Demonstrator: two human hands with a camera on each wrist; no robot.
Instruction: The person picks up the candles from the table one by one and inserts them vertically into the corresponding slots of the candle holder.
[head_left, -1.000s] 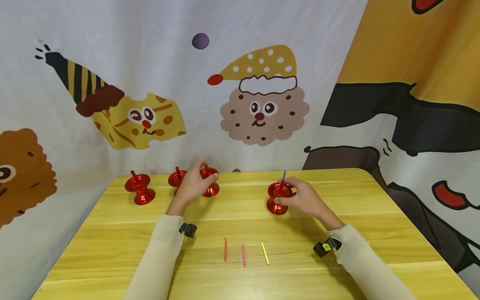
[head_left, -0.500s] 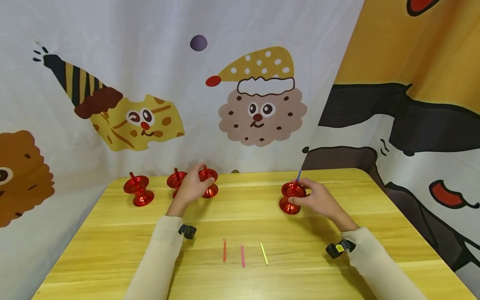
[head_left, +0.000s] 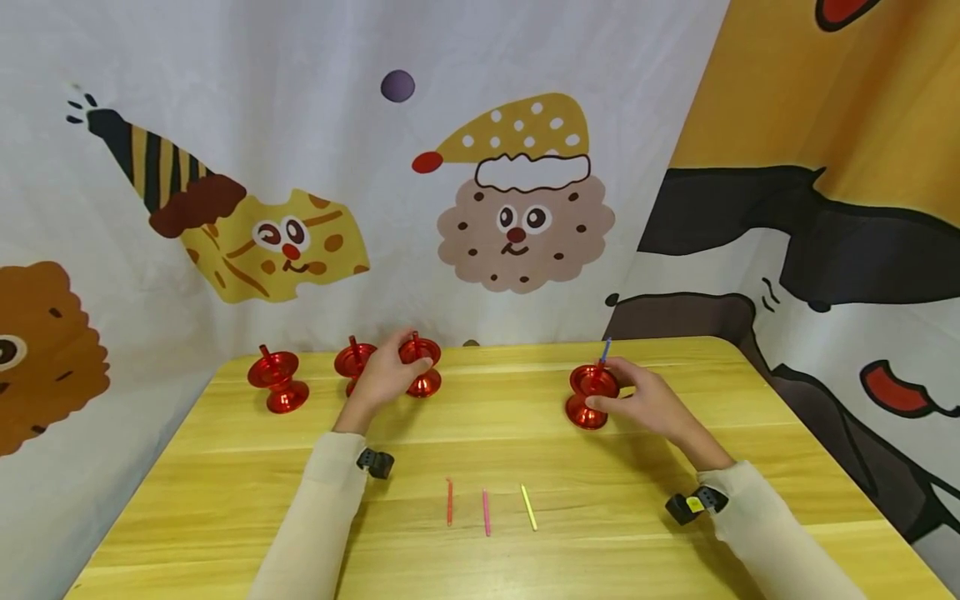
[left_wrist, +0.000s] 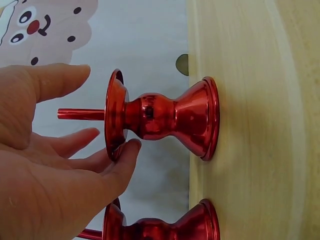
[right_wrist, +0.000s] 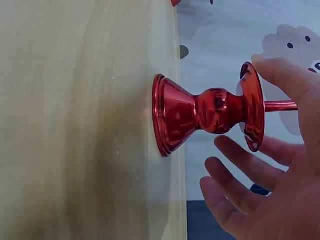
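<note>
My left hand (head_left: 386, 372) is at a shiny red candle holder (left_wrist: 155, 115) near the table's back edge. In the left wrist view, its fingers touch the dish's rim from one side, with the thumb held apart across the spike. A second red holder (head_left: 352, 360) stands beside it, partly behind this hand. On the right, my right hand (head_left: 641, 400) holds another red candle holder (right_wrist: 215, 110) by its dish, thumb and fingers on opposite sides. That holder is upright on the table, and a thin blue candle (head_left: 606, 351) rises from its spike.
Farther left stands one more red candle holder (head_left: 279, 382). On the wooden table (head_left: 360, 542), nearer the body, lie an orange-red candle (head_left: 450, 502), a pink candle (head_left: 486, 512) and a yellow candle (head_left: 528, 507). A printed curtain (head_left: 315, 100) hangs right behind the back edge.
The right hand and its holder with the blue candle have shifted right along the table. The holder at the left hand has moved slightly right in the last half second.
</note>
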